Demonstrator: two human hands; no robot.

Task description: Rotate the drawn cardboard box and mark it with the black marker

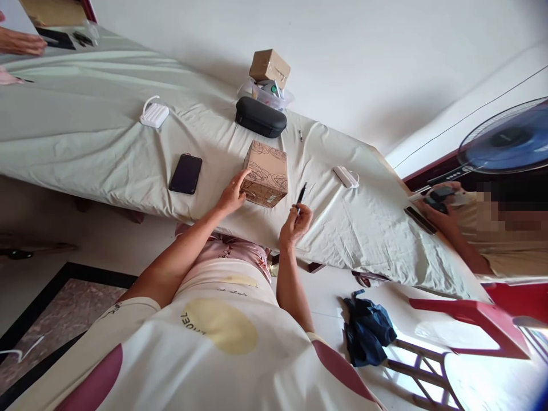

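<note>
A cardboard box (pixel 269 171) with dark scribbled line drawings sits on the cloth-covered table in front of me. My left hand (pixel 233 193) rests against its left side, fingers and thumb spread rather than wrapped round it. Just right of the box, my right hand (pixel 297 224) pinches a dark pen (pixel 302 193) that points up and away from me. What looks like a small pen cap (pixel 301 135) lies farther back on the cloth. A dark smartphone (pixel 185 173) lies flat to the left of my left hand.
Behind the box are a black zip case (pixel 261 117), a clear plastic basket (pixel 276 101) and a brown carton (pixel 269 67). White corded devices (pixel 154 115) lie left and right. Another person's hands (pixel 21 43) are at far left; a person (pixel 466 228) sits at right near a fan (pixel 509 137).
</note>
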